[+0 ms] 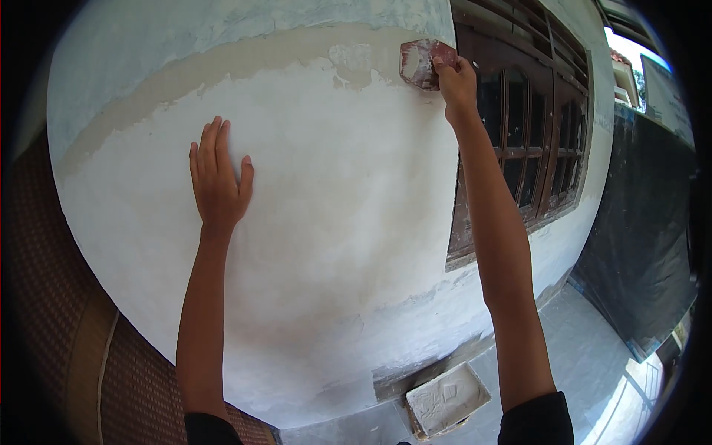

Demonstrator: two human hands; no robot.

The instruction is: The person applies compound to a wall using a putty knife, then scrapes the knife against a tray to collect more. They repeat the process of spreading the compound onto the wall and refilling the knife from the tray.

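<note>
My right hand (457,80) grips a flat reddish-brown scraper (421,65) smeared with white paste, held against the upper wall near the window frame. Its blade lies at the right end of a beige-grey band that curves across the wall (311,185). A lighter patch of paste (352,63) is on that band, left of the scraper. My left hand (221,178) rests flat on the white wall surface with its fingers spread and nothing in it.
A brown wooden window (526,126) with glass panes stands to the right. A tray of white paste (449,399) sits on the grey floor (578,348) at the wall's foot. Woven brown panels (141,371) are at left, a dark sheet (641,222) at far right.
</note>
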